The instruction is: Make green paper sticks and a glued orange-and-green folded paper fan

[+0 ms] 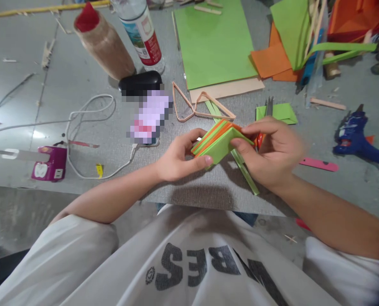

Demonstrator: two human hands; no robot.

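Observation:
Between my two hands is a stack of folded green and orange paper (223, 146), raised a little over the table. My left hand (181, 155) grips its left end, thumb on the front green face and fingers behind. At its right edge my right hand (269, 148) pinches the paper between thumb and fingers. Scissors (269, 106) with orange-red handles lie behind my right hand, partly hidden by it, over a small folded green paper (285, 114). Under the stack, a green paper strip (248, 176) slants toward the table's front edge.
Beyond my hands lie bent wooden-strip triangles (194, 111) and a green sheet (215, 46). Left are a phone (151, 114), a white cable (95, 176), a purple charger (50, 163), a black case (141, 83) and bottles (144, 42). A blue glue gun (351, 136) lies right.

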